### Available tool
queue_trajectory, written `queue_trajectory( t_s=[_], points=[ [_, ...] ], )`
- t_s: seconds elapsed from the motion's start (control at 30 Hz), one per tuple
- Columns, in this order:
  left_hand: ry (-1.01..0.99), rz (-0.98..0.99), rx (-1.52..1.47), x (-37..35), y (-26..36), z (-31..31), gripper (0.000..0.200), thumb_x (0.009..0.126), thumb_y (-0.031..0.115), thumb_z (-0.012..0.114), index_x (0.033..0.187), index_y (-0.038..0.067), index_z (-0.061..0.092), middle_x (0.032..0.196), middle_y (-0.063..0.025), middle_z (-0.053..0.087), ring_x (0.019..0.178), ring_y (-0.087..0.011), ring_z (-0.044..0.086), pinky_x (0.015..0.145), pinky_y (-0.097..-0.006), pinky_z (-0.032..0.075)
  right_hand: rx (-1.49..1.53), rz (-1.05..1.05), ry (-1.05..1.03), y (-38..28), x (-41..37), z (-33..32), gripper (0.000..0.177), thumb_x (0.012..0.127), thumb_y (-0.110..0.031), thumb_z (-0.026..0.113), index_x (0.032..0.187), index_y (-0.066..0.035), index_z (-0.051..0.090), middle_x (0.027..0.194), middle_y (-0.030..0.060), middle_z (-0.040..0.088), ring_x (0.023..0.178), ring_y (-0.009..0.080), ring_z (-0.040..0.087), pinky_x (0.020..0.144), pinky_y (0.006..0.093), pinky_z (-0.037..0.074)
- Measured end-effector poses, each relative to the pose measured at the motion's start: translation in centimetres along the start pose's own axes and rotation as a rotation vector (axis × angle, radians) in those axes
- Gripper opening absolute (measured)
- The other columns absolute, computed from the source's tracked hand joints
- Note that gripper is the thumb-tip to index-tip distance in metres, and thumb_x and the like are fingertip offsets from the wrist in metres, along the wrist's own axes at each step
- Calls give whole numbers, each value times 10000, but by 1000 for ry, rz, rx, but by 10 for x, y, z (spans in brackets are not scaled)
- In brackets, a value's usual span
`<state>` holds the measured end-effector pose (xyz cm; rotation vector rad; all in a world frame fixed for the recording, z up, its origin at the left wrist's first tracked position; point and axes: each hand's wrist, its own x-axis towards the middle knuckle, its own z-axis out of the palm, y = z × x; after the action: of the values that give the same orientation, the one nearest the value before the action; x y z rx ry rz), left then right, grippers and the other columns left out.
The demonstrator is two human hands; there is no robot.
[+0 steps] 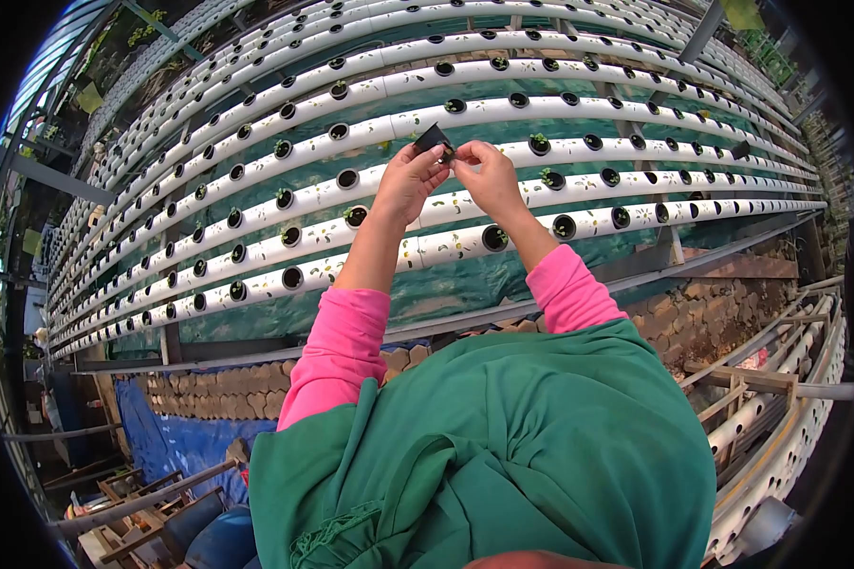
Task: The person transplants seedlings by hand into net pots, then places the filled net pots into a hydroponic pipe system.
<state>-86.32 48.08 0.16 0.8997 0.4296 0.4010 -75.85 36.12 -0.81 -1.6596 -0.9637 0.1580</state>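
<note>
Pinching with the right hand [489, 180], thumb and forefinger drawn together on a small dark clump [449, 153], too tiny to make out properly. Gripping a black container [433, 138] with the left hand [408, 182], thumb against curled fingers, tilted rather than upright, right up in the upper middle of the frame. Seen over the white pipes [593, 222], close to the clump, and looking delicate!

Now to the danger. Easy to crumble the clump with too hard a squeeze from the right fingertips; just as easy to drop it with too light a pinch. Possible, too, to spill any loose filling over the lip because of that tilt. Impossible to tell from here about the contents, or about the firmness of the left grip. Liable to buckle, perhaps, under a thumb pressed in too deep, given such thin-looking walls.

And below? Not much forgiveness! Curved on top, so likely to send a dropped clump rolling off, down towards the green sheet [427, 303] in the middle of the frame, or into an open hole [347, 178] left of centre. Littered with loose leaves [446, 248] too, around the centre, hence easy to brush away with a low sweep of the pink sleeves [346, 332]. Tense stuff, all fingertips!
</note>
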Motion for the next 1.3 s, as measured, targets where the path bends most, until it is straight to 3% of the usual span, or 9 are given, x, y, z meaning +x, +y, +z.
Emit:
queue_trajectory(
  t_s=[0.2, 0.27, 0.4, 0.43, 0.53, 0.67, 0.9, 0.97, 1.3],
  points=[
    [35, 51, 101, 0, -10, 4, 295, 846, 102, 678, 1094, 47, 530, 980, -44, 619, 826, -112, 590, 757, -254, 496, -133, 28, -83, -7, 4, -23, 258, 780, -136, 662, 1012, -30, 623, 871, 127, 621, 764, 253, 604, 694, 352, 484],
    [-1, 69, 238, 8, -24, 0, 343, 834, 108, 689, 1126, 36, 525, 1017, -44, 623, 865, -114, 596, 777, -251, 478, -5, 12, -162, -17, 6, -35, 265, 808, -63, 623, 1072, -77, 611, 815, 73, 598, 694, 155, 563, 648, 288, 482],
    [-38, 76, 380, 18, -44, 8, 406, 783, 91, 721, 1135, 27, 528, 1000, -29, 594, 799, -88, 524, 727, -254, 431, -52, -90, -235, 11, 8, -39, 263, 800, -39, 613, 1058, -91, 608, 741, 53, 579, 656, 146, 550, 626, 287, 471],
    [-42, 76, 377, 22, -51, 7, 406, 783, 91, 721, 1135, 27, 528, 1000, -29, 594, 799, -88, 524, 727, -254, 431, -90, 12, -258, 16, 7, -42, 239, 793, -41, 606, 1029, -79, 606, 755, 87, 598, 676, 202, 579, 633, 317, 475],
    [-63, 20, 580, 30, -64, 6, 449, 774, 74, 709, 1177, 10, 520, 1052, -44, 586, 880, -123, 536, 773, -290, 443, -170, 129, -262, 43, 2, -45, 189, 782, -49, 603, 971, -59, 602, 763, 124, 629, 700, 268, 617, 642, 355, 477],
    [103, -79, 796, 37, -72, 7, 582, 781, 84, 682, 1323, 52, 475, 1337, -150, 491, 1092, -234, 558, 844, -359, 468, -265, 200, -245, 83, -9, -41, 158, 765, -71, 618, 921, -44, 609, 807, 147, 661, 750, 305, 640, 662, 379, 481],
    [194, 169, 1189, 81, -96, -29, 611, 735, 142, 713, 1298, 51, 494, 1300, -180, 507, 1087, -323, 556, 916, -385, 460, -346, 224, -265, 101, -19, -41, 183, 780, -56, 594, 959, -52, 631, 818, 128, 660, 787, 274, 642, 710, 346, 486],
    [207, 204, 1256, 86, -95, -28, 628, 720, 159, 725, 1297, 56, 498, 1285, -179, 514, 1105, -339, 533, 943, -387, 440, -428, 351, -392, 94, -13, -45, 213, 786, -44, 567, 983, -65, 643, 820, 121, 654, 802, 275, 640, 724, 348, 486],
    [191, 293, 1621, 112, -97, -8, 664, 676, 239, 765, 1273, 81, 521, 1218, -112, 554, 1143, -331, 473, 980, -395, 403, -315, 313, -214, 85, 53, -33, 193, 818, -113, 587, 984, -42, 658, 849, 105, 668, 740, 209, 636, 697, 324, 496]
  ],
)
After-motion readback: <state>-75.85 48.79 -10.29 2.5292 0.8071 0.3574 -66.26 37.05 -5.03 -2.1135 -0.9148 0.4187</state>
